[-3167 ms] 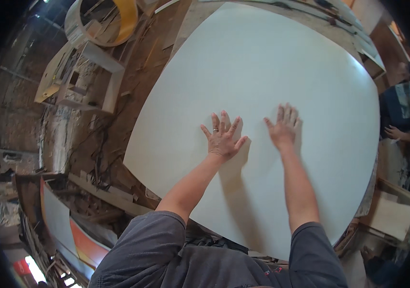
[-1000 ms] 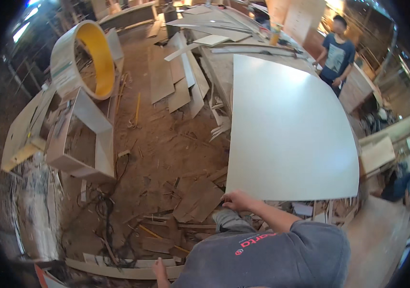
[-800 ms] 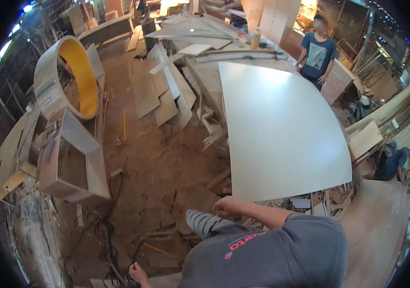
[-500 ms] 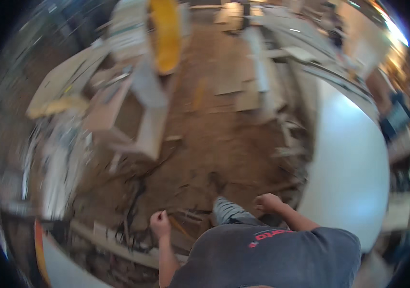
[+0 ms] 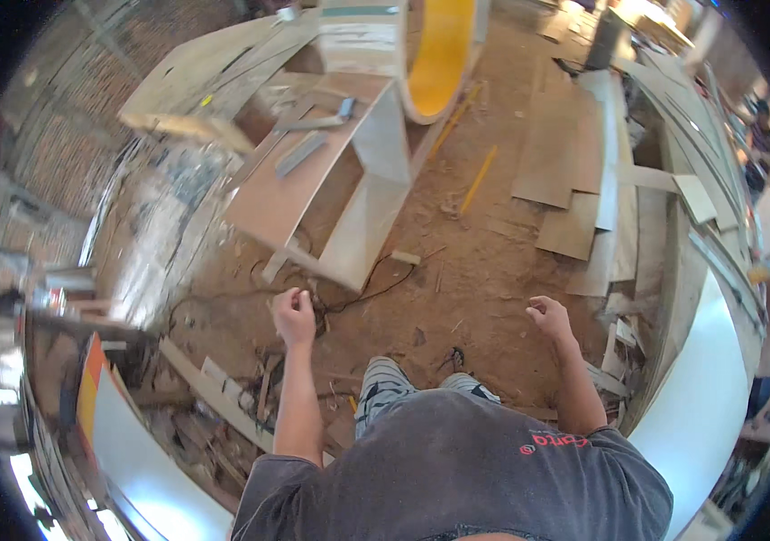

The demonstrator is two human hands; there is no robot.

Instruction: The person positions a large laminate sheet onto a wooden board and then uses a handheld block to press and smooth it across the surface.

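Observation:
My left hand (image 5: 293,317) is raised in front of me, its fingers loosely curled in with nothing seen in them. Just beyond it stands a wooden box frame (image 5: 317,270) with an open side. My right hand (image 5: 551,319) hangs over the dirt floor on the other side, fingers bent but apart, holding nothing. Neither hand touches anything. On top of the box frame lie a grey metal bar (image 5: 301,153) and a hand tool with a blue-grey end (image 5: 346,109).
A curved panel with a yellow inside (image 5: 444,68) stands behind the box. Flat boards (image 5: 565,221) lie at right, beside stacked planks (image 5: 696,144). White curved sheets flank me, at right (image 5: 705,383) and left (image 5: 146,460). A cable (image 5: 376,293) and wood scraps (image 5: 223,397) litter the floor.
The view has swung to the right, so the box frame and yellow panel sit nearer the middle. Both hands have moved forward and farther apart; my right fingers have loosened.

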